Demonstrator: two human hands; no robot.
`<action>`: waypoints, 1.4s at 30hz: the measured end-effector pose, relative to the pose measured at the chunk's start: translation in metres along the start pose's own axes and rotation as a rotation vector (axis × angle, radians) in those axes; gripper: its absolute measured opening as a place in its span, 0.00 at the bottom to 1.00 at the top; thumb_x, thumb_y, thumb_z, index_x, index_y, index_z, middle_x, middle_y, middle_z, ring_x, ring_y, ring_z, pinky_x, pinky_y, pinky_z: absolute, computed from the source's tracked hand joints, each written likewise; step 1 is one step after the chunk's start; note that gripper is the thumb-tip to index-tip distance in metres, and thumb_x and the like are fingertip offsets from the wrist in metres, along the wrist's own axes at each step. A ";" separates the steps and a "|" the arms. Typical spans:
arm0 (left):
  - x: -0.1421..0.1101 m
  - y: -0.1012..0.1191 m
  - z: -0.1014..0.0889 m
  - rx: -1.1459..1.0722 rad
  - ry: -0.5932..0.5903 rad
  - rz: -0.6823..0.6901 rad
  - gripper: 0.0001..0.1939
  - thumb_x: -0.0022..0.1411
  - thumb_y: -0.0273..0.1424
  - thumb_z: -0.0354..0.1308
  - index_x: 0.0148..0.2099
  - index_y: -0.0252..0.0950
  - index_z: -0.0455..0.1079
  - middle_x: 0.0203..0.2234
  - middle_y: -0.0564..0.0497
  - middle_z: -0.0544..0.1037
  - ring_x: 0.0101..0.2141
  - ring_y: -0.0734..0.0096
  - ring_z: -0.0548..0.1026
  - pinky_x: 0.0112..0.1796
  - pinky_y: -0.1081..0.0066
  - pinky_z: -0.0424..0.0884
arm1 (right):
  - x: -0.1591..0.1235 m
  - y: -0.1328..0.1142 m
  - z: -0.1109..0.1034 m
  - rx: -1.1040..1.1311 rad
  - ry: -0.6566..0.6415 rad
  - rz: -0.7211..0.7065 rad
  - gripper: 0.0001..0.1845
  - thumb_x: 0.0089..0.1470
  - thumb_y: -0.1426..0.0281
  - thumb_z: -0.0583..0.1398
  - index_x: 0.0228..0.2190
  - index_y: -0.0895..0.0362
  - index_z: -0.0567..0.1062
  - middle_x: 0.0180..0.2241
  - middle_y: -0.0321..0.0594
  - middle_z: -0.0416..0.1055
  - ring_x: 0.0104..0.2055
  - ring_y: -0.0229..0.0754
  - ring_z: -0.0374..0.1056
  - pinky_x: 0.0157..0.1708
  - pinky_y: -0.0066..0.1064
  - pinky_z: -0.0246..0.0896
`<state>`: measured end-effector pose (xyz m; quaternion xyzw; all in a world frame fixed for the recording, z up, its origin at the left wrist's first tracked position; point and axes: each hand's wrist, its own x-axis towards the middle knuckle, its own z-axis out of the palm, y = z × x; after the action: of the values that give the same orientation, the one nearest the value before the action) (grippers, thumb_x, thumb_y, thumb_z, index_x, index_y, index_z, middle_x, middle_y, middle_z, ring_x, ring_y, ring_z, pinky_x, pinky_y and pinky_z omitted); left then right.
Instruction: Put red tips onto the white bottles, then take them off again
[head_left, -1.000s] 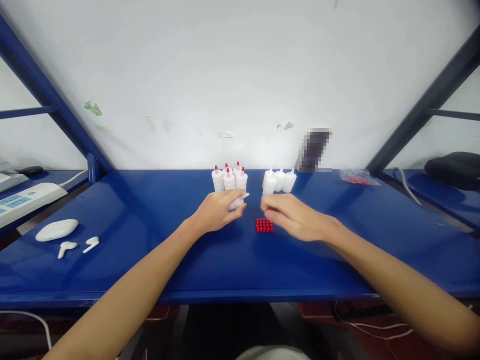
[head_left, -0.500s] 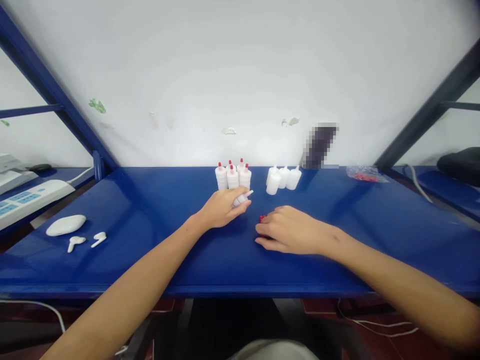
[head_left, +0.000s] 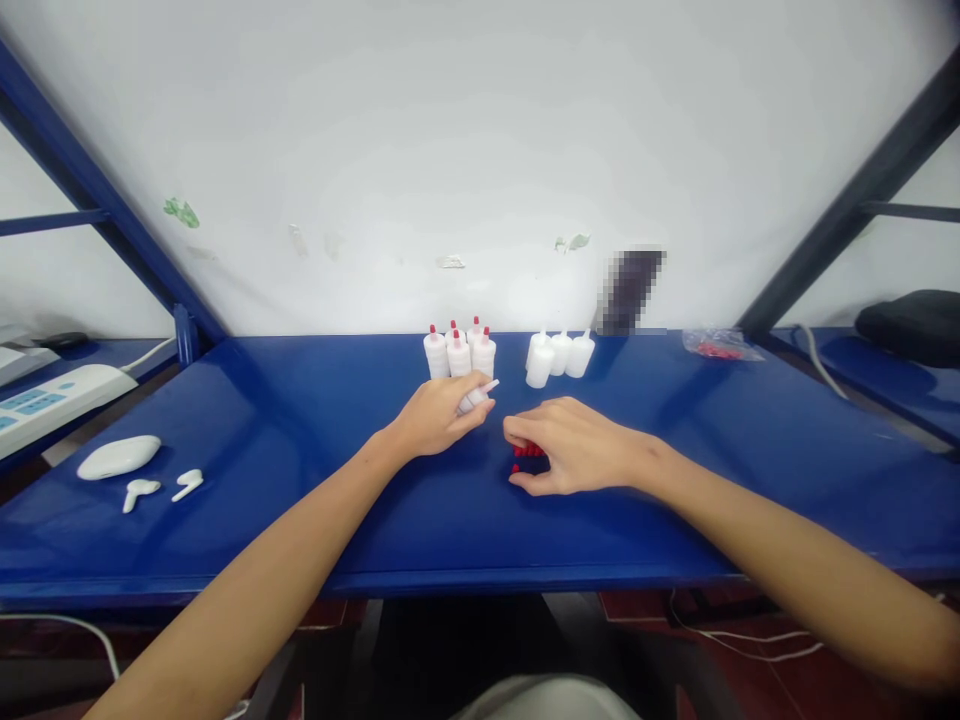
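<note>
My left hand (head_left: 433, 415) is wrapped round a white squeeze bottle (head_left: 474, 400), tilted so its bare nozzle points up and right. Just right of it, my right hand (head_left: 574, 445) arches low over the blue table, thumb and forefinger apart. Several small red caps (head_left: 529, 450) show in the gap beneath its fingers, partly hidden by them. A single red cap (head_left: 515, 468) lies by the thumb tip. Behind my left hand stand several red-capped white bottles (head_left: 458, 355) in a cluster. Several uncapped white bottles (head_left: 540, 366) stand upright to the right of those.
A clear plastic bag (head_left: 720, 346) with red pieces lies at the back right. A pixelated dark object (head_left: 631, 290) leans on the wall. On the left are a white earbud case (head_left: 118, 457), two earbuds (head_left: 187, 484) and a power strip (head_left: 64, 400). Blue frame posts flank the table.
My right hand has opened, its thumb parting from the forefinger, so more red caps show under it. The left hand keeps its hold on the bottle. The whole view has shifted slightly.
</note>
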<state>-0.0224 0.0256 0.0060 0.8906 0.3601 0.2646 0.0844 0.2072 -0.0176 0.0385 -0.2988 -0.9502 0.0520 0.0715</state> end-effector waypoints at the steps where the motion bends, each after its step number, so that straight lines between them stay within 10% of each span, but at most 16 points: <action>1: 0.000 0.000 0.000 -0.001 0.001 0.001 0.13 0.69 0.40 0.48 0.47 0.37 0.67 0.33 0.52 0.76 0.30 0.71 0.71 0.34 0.73 0.64 | 0.001 -0.001 0.001 0.005 0.008 0.003 0.14 0.53 0.59 0.60 0.29 0.54 0.62 0.25 0.31 0.68 0.24 0.34 0.57 0.26 0.29 0.41; 18: -0.001 -0.001 -0.001 0.019 0.001 -0.029 0.14 0.69 0.39 0.49 0.49 0.38 0.67 0.34 0.52 0.77 0.30 0.69 0.73 0.34 0.72 0.65 | 0.001 0.007 -0.001 -0.014 0.028 0.032 0.13 0.52 0.59 0.61 0.32 0.54 0.64 0.26 0.32 0.68 0.23 0.35 0.56 0.25 0.29 0.40; 34: -0.001 0.014 0.001 0.150 -0.051 0.104 0.25 0.68 0.47 0.51 0.61 0.40 0.59 0.41 0.49 0.79 0.31 0.66 0.77 0.32 0.72 0.67 | 0.002 0.016 0.003 0.094 0.330 0.055 0.17 0.67 0.63 0.47 0.34 0.57 0.70 0.29 0.38 0.71 0.27 0.37 0.62 0.29 0.29 0.48; 38: -0.001 0.009 -0.001 0.096 -0.011 0.062 0.24 0.68 0.46 0.51 0.58 0.38 0.61 0.38 0.49 0.78 0.31 0.67 0.76 0.33 0.72 0.67 | -0.002 0.027 -0.011 -0.041 0.420 0.249 0.16 0.62 0.68 0.49 0.26 0.58 0.70 0.25 0.39 0.70 0.25 0.38 0.61 0.29 0.30 0.46; 42: 0.001 0.007 -0.004 0.069 -0.033 0.024 0.17 0.71 0.40 0.43 0.33 0.37 0.63 0.22 0.54 0.70 0.22 0.73 0.67 0.27 0.73 0.59 | -0.007 0.049 -0.020 -0.227 0.312 0.617 0.17 0.59 0.67 0.50 0.24 0.58 0.72 0.25 0.45 0.72 0.26 0.42 0.64 0.27 0.33 0.43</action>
<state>-0.0201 0.0208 0.0123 0.9015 0.3569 0.2381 0.0563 0.2440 0.0192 0.0508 -0.5820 -0.7926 -0.0807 0.1630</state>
